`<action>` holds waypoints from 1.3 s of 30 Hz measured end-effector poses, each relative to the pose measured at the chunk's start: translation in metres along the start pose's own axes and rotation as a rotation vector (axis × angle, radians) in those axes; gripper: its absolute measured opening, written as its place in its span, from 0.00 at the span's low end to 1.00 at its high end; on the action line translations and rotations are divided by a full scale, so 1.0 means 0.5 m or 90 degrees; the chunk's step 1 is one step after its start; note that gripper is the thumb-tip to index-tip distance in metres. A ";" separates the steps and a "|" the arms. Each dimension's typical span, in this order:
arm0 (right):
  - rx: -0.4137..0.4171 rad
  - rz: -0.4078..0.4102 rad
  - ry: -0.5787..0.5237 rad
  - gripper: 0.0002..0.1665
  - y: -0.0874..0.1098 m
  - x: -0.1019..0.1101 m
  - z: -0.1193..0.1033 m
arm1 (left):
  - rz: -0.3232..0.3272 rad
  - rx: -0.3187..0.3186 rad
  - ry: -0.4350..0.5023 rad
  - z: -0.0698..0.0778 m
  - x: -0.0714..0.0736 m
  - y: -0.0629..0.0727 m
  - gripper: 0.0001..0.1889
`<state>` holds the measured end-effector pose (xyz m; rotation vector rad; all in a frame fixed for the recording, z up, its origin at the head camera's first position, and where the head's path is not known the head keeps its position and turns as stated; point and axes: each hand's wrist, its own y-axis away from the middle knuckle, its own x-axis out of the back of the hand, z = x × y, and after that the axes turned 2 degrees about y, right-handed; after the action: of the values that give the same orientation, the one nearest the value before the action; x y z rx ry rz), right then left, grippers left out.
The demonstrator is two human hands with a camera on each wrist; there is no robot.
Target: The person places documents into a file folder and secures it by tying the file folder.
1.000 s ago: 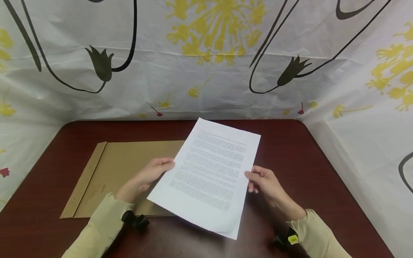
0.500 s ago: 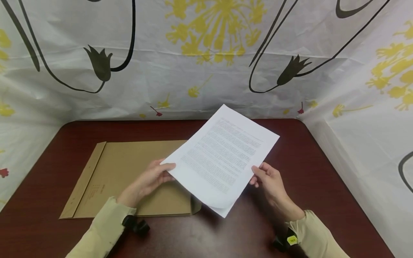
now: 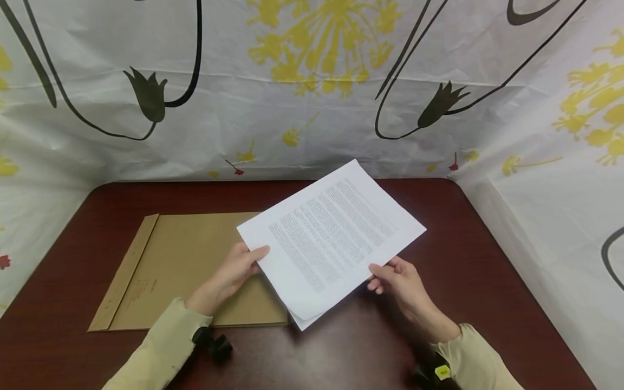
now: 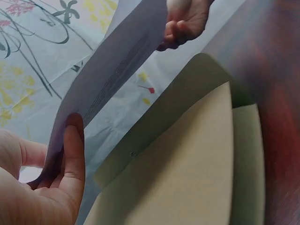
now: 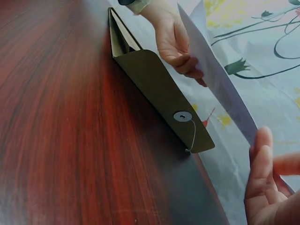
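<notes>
Printed sheets of paper (image 3: 331, 238), text side up, are held tilted over the table by both hands. At the near corner the edges of two sheets show slightly apart. My left hand (image 3: 234, 273) pinches the left edge, thumb on top and fingers beneath. My right hand (image 3: 404, 284) pinches the near right edge in the same way. Partly covered by the sheets, a brown paper document envelope (image 3: 195, 260) lies flat at the left. In the right wrist view its flap (image 5: 154, 89) stands open, with a round string button (image 5: 182, 116).
A dark red wooden table (image 3: 482, 281) lies beneath everything. White cloth (image 3: 234, 124) printed with flowers hangs behind it and at both sides. Black wrist cameras sit at the sleeve cuffs, one with a yellow tag (image 3: 442, 371).
The sheets have turned clockwise between my hands, from nearly upright to a steep slant. Both hands keep about the same places while their grip on the paper's edges has shifted.
</notes>
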<state>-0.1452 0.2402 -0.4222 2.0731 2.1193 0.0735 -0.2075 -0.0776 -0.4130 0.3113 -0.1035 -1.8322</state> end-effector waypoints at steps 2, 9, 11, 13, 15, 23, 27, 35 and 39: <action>-0.006 -0.019 0.002 0.07 0.001 0.003 0.000 | 0.002 0.001 -0.010 0.003 0.007 -0.003 0.18; -0.002 0.073 -0.021 0.03 -0.003 0.025 -0.012 | -0.014 0.007 -0.051 0.010 0.033 -0.011 0.18; 0.006 0.120 -0.028 0.02 -0.005 0.036 -0.018 | -0.027 0.010 -0.060 0.012 0.039 -0.013 0.18; 0.010 0.153 -0.038 0.02 -0.005 0.049 -0.024 | -0.036 0.015 -0.071 0.013 0.043 -0.014 0.18; 0.011 0.163 -0.041 0.02 -0.007 0.061 -0.028 | -0.038 0.019 -0.079 0.015 0.046 -0.014 0.17; -0.017 0.101 0.034 0.07 -0.007 0.100 -0.036 | -0.032 0.033 -0.099 0.016 0.053 -0.015 0.17; -0.038 0.034 0.130 0.19 -0.005 0.111 -0.035 | -0.029 0.043 -0.106 0.014 0.055 -0.016 0.17; -0.040 -0.009 0.162 0.23 0.003 0.109 -0.022 | -0.013 0.036 -0.094 0.009 0.052 -0.019 0.20; -0.037 -0.036 0.163 0.22 0.007 0.108 -0.019 | 0.025 0.042 -0.111 0.009 0.051 -0.024 0.21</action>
<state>-0.1442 0.2947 -0.4175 2.0635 2.2867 0.4102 -0.2263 -0.0988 -0.4152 0.1935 -0.2902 -1.8168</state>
